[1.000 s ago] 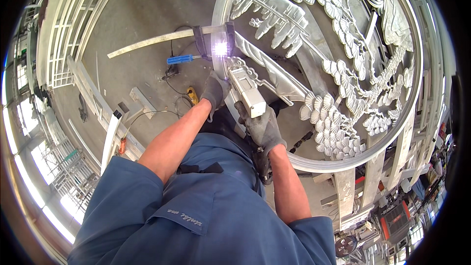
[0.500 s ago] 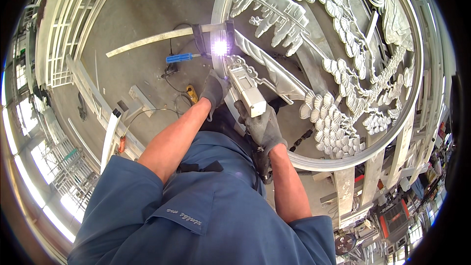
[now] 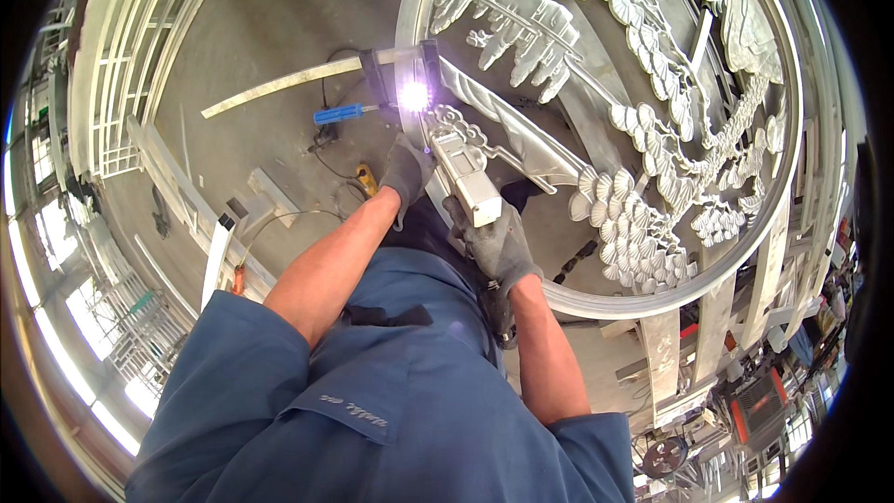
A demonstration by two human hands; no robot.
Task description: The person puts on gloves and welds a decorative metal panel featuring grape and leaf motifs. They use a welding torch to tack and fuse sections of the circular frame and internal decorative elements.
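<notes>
A bright violet-white welding glare [image 3: 413, 95] burns on the rim of a large round metal frame [image 3: 559, 298]. My right hand [image 3: 495, 235], in a grey glove, is wrapped round a boxy silver welding gun [image 3: 468, 179], whose tip points at the glare. My left hand [image 3: 407, 170], also gloved, is closed against the rim beside the gun's front end; what its fingers hold is hidden. Just past the glare, a clamp with a blue handle [image 3: 337, 114] and dark jaws [image 3: 429, 65] grips the rim. A curved flat metal strip [image 3: 279, 86] runs left from the clamp.
Inside the frame are silver shell-like clusters [image 3: 626, 233], a pine-like branch [image 3: 521, 28] and a twisted bar [image 3: 507, 121]. A yellow tool [image 3: 366, 179] and cables lie on the floor at left. Metal racks [image 3: 154, 47] stand at far left; a red-and-black machine [image 3: 756, 402] is at lower right.
The glare and the gun's tip have shifted very slightly nearer along the rim. The whole view has tilted a little; both hands keep their hold.
</notes>
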